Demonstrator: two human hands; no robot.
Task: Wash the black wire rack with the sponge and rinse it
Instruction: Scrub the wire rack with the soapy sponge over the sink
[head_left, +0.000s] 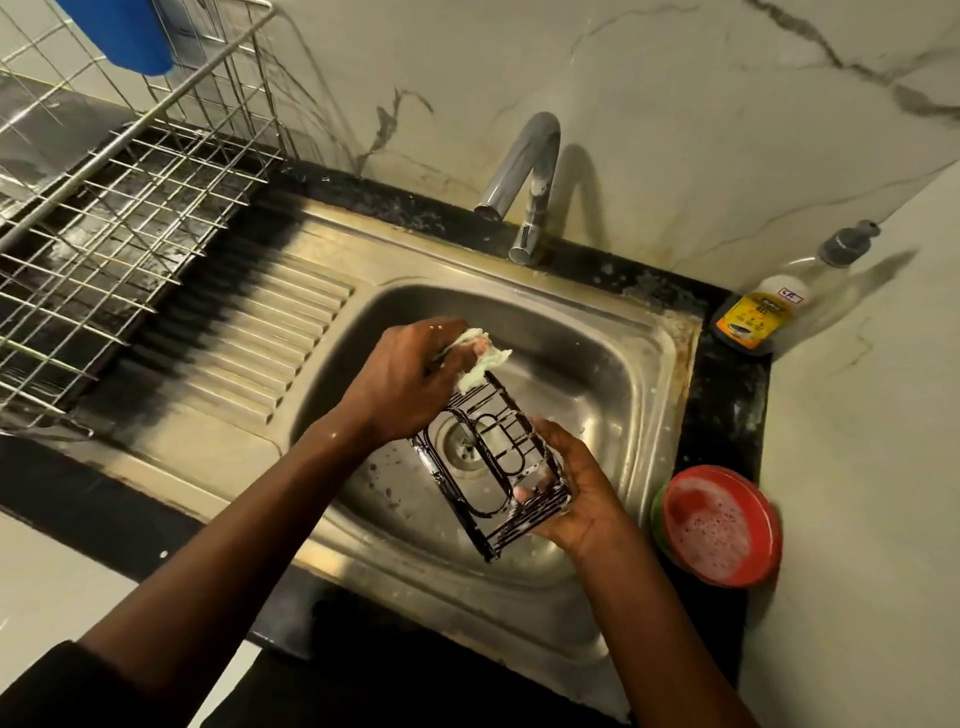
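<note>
Over the steel sink basin I hold a small black wire rack, tilted, with soap suds on its wires. My right hand grips the rack's near right end from below. My left hand is closed on a pale, soapy sponge and presses it against the rack's far end. The drain shows through the rack's wires.
A chrome tap stands behind the basin with no water running. A red bowl of foamy water sits on the right counter, a dish soap bottle in the corner. A steel dish rack with a blue item stands left, beside the ribbed drainboard.
</note>
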